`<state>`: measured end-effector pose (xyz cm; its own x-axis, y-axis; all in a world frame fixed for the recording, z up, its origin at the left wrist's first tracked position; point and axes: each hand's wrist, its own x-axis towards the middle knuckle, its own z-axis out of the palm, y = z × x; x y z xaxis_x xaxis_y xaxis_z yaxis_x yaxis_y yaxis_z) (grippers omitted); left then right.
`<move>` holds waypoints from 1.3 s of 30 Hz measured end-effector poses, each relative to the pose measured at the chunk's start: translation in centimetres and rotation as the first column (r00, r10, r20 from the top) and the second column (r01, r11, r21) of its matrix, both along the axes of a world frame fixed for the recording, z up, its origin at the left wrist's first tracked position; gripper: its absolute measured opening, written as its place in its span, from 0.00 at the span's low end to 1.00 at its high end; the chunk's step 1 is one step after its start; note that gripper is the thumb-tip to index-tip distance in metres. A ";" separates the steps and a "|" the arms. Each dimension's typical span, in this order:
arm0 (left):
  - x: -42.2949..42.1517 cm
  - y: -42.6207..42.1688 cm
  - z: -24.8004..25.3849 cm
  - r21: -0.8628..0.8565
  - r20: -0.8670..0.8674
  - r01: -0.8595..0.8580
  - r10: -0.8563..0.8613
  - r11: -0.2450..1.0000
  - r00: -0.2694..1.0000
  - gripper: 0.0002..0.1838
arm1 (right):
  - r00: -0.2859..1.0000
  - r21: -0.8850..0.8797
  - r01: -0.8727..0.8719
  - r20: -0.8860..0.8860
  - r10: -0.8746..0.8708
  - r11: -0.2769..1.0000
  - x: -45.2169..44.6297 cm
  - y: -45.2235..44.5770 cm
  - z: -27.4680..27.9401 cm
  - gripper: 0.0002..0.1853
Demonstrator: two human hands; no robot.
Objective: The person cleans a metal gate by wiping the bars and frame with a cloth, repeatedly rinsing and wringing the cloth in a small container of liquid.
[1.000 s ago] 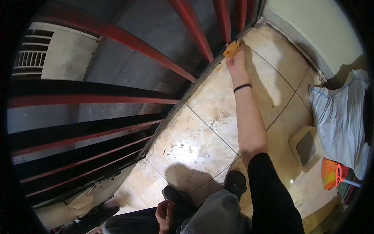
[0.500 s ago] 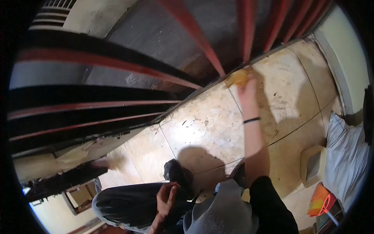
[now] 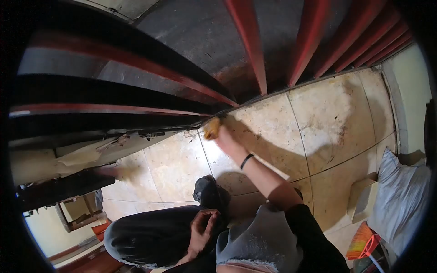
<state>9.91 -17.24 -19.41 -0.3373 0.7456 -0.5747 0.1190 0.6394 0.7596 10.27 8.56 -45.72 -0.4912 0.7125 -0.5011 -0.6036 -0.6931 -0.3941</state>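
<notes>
My right hand (image 3: 223, 139) reaches down to the floor beside the red metal bars. It grips a yellowish-brown bundle (image 3: 211, 128), perhaps a cloth or sponge; blur hides its exact kind. The bundle is at the tile edge, right by the foot of the bars. A dark band circles my right wrist. Over my dark-trousered leg, my left hand (image 3: 202, 230) rests with its fingers curled in and nothing visible in them. Dirty cream floor tiles (image 3: 255, 120) with dark specks and stains lie around the right hand.
Red bars (image 3: 252, 45) stand along the far edge, with a dark surface behind them. At right are a grey-white sack (image 3: 400, 195), a shallow cream container (image 3: 363, 200) and an orange broom (image 3: 363, 241). Peeling board (image 3: 82, 157) and a dark beam (image 3: 68, 184) lie at left.
My right hand has swept left along the base of the bars with the yellowish-brown bundle. My left hand stays curled at my leg. The view has shifted slightly.
</notes>
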 end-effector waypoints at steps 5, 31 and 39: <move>0.7 -0.3 -0.4 0.069 0.093 -0.068 0.062 0.995 0.994 0.07 | 0.905 -0.122 -0.340 -0.313 0.289 0.933 -3.3 -5.4 5.4 0.19; 6.9 5.3 0.7 0.387 0.621 0.730 -0.744 0.564 0.245 0.29 | -0.385 0.020 -0.087 0.921 -0.053 0.996 62.0 -23.5 21.9 0.19; 8.5 6.8 0.5 0.508 0.603 0.721 -0.792 0.471 0.093 0.39 | -0.551 -0.100 0.009 0.830 0.088 0.995 56.7 -23.2 23.1 0.20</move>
